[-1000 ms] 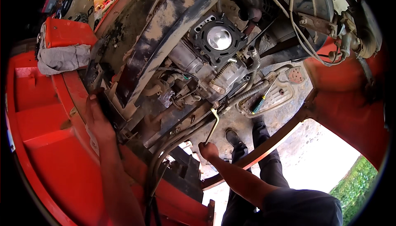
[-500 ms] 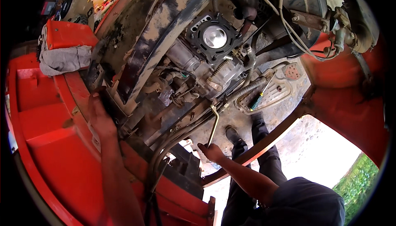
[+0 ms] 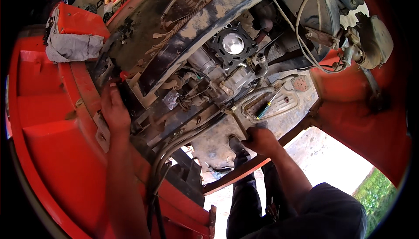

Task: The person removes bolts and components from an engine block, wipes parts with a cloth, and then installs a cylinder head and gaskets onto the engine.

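A dark sleeve (image 3: 325,208) lay nearest, at the lower right, and from it the right forearm reached up to the right hand (image 3: 261,141). The two hands were well apart. The right one was clamped around the lower end of a wrench (image 3: 239,124), which slanted up and left from the fist to the underside of the engine (image 3: 238,80), just beside some hoses (image 3: 176,138). How its far end sat there was too small to tell.

The left hand (image 3: 115,108) was raised along a red panel (image 3: 56,138), its fingers stretched against a black part (image 3: 126,94) near the lower end of a dirt-streaked beam (image 3: 192,36). Whether it gripped that part or only leaned on it, one could not tell.

The beam ran up and right, past the engine, where a bright round piston (image 3: 233,43) showed in the bore. A scrap of foil (image 3: 171,99) sat to the engine's left. To the right of the wrench, a screwdriver (image 3: 263,110) lay slanting on a ridged metal plate (image 3: 279,108). Lower down, a shoe (image 3: 238,144) stood on the floor (image 3: 211,145).

Farther off, a grey rag (image 3: 72,47) hung against a red box (image 3: 83,18), and green grass (image 3: 377,189) grew at the right.
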`<state>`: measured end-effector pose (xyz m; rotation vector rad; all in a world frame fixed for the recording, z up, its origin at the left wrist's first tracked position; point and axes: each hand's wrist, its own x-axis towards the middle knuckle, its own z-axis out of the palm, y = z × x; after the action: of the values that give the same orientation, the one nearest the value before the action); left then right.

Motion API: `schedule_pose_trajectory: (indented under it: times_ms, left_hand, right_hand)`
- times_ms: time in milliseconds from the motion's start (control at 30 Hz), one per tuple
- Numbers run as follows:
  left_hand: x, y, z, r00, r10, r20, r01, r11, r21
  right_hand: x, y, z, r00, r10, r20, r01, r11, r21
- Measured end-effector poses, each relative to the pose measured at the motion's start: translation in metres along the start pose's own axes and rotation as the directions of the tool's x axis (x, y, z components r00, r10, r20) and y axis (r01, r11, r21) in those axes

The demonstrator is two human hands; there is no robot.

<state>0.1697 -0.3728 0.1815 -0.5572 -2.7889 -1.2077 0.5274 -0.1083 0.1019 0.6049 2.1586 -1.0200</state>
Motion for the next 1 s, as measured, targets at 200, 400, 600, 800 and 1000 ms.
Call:
schedule_pose_trajectory:
  times_ms: [200,400,600,800,1000]
  left_hand:
    - [-0.003,0.009,0.000,0.999,-0.036,-0.027,0.037,0.998,0.060]
    - [-0.001,0.006,-0.001,0.999,-0.031,-0.038,0.035,0.994,0.103]
    - [0.001,0.007,-0.002,0.997,-0.074,-0.001,0.074,0.993,0.097]
    - [0.000,0.010,0.001,0.997,-0.058,-0.042,0.060,0.996,0.064]
    - [-0.001,0.007,0.002,0.997,-0.075,-0.019,0.075,0.997,-0.016]
  right_hand:
    - [0.047,-0.003,-0.070,0.824,-0.566,0.018,0.504,0.719,-0.479]
    - [0.064,-0.051,-0.112,0.643,-0.749,0.163,0.610,0.371,-0.700]
    - [0.060,-0.033,-0.122,0.571,-0.805,0.161,0.696,0.370,-0.615]
    - [0.044,-0.010,-0.125,0.651,-0.723,-0.233,0.550,0.660,-0.512]
    - [0.064,-0.048,-0.154,0.730,-0.449,-0.516,0.338,0.893,-0.299]
